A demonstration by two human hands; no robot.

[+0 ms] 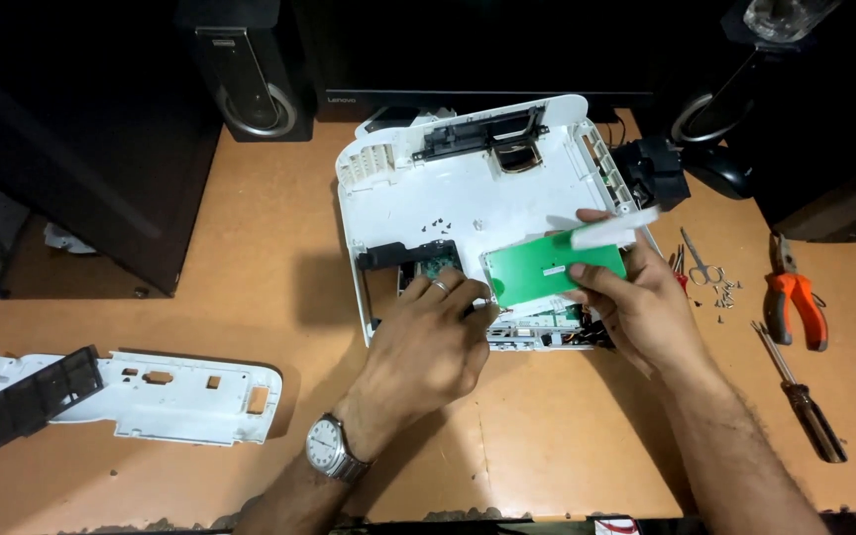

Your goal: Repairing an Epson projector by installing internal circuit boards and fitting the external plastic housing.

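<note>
Desk wooden, dim | right hand pinching green board | left hand curled

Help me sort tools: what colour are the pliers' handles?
Orange, on the pliers; head view shows them best.

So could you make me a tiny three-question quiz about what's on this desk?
1. True or false: the right hand holds a green board.
2. Which tool has orange handles? A) screwdriver B) pliers C) scissors
3. Fill in: the left hand wears a ____ on its wrist.

Key: 1 true; 2 B; 3 watch.
</note>
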